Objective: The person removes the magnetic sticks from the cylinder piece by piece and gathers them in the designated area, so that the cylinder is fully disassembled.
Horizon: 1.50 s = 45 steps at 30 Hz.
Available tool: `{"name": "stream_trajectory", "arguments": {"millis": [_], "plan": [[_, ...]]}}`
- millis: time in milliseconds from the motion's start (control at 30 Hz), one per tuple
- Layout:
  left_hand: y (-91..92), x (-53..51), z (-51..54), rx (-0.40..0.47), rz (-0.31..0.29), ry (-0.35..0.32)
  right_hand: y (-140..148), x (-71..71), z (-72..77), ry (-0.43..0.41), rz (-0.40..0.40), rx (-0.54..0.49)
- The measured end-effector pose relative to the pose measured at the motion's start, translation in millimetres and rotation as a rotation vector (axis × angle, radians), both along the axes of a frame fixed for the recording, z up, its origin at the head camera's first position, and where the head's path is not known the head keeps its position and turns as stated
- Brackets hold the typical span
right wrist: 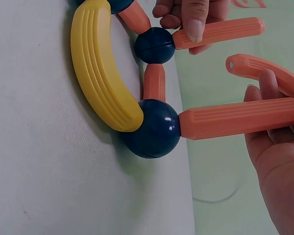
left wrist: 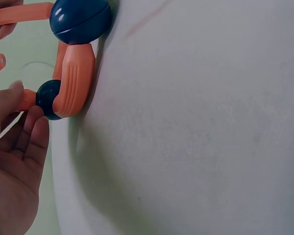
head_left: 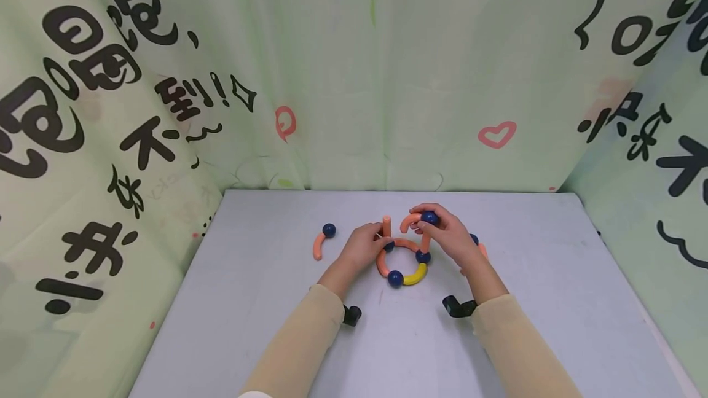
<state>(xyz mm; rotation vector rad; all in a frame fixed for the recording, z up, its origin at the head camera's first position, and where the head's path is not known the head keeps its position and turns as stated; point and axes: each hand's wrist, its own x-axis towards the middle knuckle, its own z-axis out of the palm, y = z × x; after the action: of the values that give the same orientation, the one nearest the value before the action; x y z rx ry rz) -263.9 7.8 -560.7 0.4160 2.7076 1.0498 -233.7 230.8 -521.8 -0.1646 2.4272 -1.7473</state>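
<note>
A ring of curved magnetic sticks and blue balls lies on the table; one stick is yellow [head_left: 416,275], the others orange [head_left: 381,265]. My left hand [head_left: 362,245] pinches a straight orange stick [right wrist: 225,32] standing on one ball [right wrist: 155,45] of the ring. Another straight stick [right wrist: 225,118] rises from the ring's right ball [right wrist: 152,129]. At its top, my right hand [head_left: 452,237] grips a blue ball [head_left: 429,218], from which a curved orange stick [head_left: 408,222] reaches left. That stick's free end stays apart from the left upright. Part of the top ball is hidden by fingers.
On the left of the table [head_left: 265,324] lies a curved orange stick [head_left: 318,247] joined to a blue ball [head_left: 329,230]. More orange pieces [head_left: 483,250] and a blue ball [head_left: 474,239] are partly hidden behind the right forearm. A printed curtain [head_left: 420,78] encloses the back and sides.
</note>
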Motion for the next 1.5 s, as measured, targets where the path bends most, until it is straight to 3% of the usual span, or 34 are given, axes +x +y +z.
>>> {"name": "stream_trajectory", "arguments": {"millis": [300, 533, 867, 1233, 1500], "plan": [[-1.1, 0.3, -1.4, 0.001, 0.002, 0.035, -0.1, -0.1, -0.7, 0.003, 0.005, -0.010], [-4.5, -2.0, -3.2, 0.031, 0.035, 0.026, 1.1, -0.3, -0.9, 0.018, 0.006, 0.008], [-23.8, -4.3, -12.1, 0.046, 0.090, 0.055, 0.9, 0.3, 0.7, -0.014, -0.003, 0.023], [-55.3, 8.4, -15.5, 0.038, 0.155, 0.061, 0.3, 1.5, 3.0, -0.011, 0.000, 0.015], [-67.6, 24.8, -16.0, 0.026, 0.146, 0.080, 1.2, 1.5, 2.2, -0.008, -0.001, 0.010]]}}
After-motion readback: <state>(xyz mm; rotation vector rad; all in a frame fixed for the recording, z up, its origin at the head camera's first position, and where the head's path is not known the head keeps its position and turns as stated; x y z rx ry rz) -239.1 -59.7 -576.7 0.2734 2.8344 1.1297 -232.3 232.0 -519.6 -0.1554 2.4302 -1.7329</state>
